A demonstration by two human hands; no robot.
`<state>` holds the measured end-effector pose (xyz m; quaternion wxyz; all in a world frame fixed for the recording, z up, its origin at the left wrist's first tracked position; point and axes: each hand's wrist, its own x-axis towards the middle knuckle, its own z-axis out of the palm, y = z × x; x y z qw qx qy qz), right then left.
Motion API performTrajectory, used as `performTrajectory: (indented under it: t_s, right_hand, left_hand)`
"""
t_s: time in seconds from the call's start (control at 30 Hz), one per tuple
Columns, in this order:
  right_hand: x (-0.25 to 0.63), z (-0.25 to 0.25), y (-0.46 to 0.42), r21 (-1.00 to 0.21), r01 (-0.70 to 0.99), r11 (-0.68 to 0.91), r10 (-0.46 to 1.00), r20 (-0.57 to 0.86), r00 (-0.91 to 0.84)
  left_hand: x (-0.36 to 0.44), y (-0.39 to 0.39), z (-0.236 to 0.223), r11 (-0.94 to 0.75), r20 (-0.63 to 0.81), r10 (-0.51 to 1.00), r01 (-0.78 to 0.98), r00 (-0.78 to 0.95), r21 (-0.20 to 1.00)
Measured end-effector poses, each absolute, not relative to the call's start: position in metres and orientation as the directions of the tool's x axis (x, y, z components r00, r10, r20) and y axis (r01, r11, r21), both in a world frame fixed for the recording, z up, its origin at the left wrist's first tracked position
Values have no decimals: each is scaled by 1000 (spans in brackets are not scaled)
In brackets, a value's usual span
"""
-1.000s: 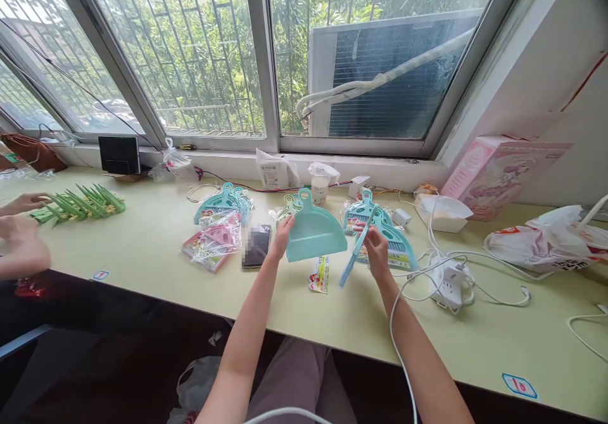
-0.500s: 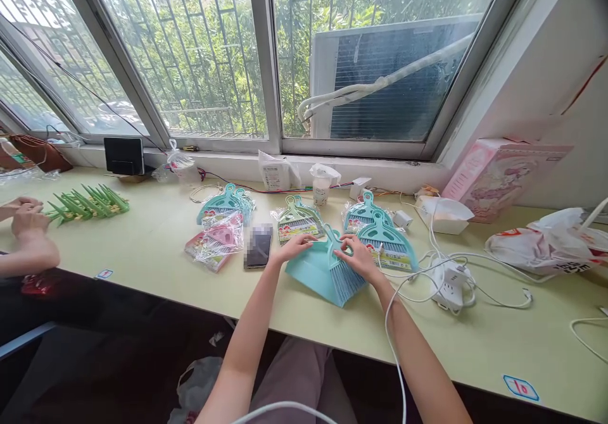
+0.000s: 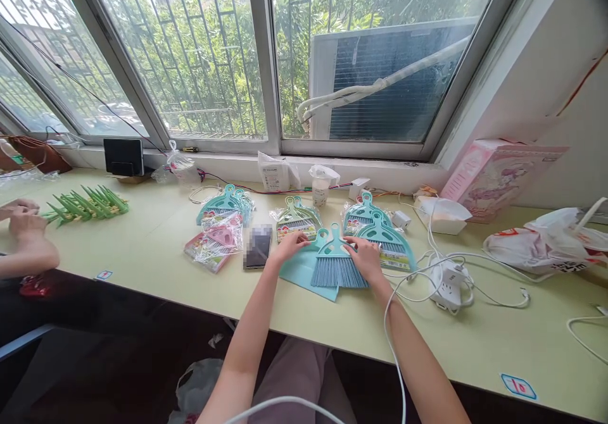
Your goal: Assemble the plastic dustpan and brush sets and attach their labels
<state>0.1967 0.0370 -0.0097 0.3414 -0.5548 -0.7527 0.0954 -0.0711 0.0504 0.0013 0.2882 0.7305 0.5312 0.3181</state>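
Table (image 3: 156,234): brush (image 3: 338,271) straighter on dustpan (image 3: 300,275) vs prev

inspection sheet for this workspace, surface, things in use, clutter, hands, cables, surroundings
Surface: pale yellow-green table, label marked 10 near its front edge
Things in use: brush over teal dustpan
Clutter: wrapped sets, phone, pink box, white carrier bag
Hands: left hand at dustpan's upper edge, right hand at brush's side; grip unclear
Cables: white cables around power strip, one crossing right forearm
Surroundings: window behind table; co-worker's hand beside green pieces
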Motion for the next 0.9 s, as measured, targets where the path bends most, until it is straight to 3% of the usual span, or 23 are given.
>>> performTrajectory:
  t_s: [0.23,0.37,0.67,0.77,0.9]
  right_hand:
    - [192,-4,33,-636,653,411,895,418,-157]
    - [184,1,24,-574,703,421,864,490,-117]
    - [172,2,18,-500,757,421,789,614,-33]
    - [170,2,21,-602,683,413,816,578,16]
    - [174,1,27,-819,481,312,933,360,8]
  left_hand:
    - [-63,49,6,-303,275,950,635,147,710]
    - [-56,49,7,-286,291,954,534,76,796]
    - [-27,37,7,-387,320,915,308,247,869]
    - [-22,35,8,-376,319,919,271,233,886]
    - [-21,33,12,-344,283,928,264,244,901]
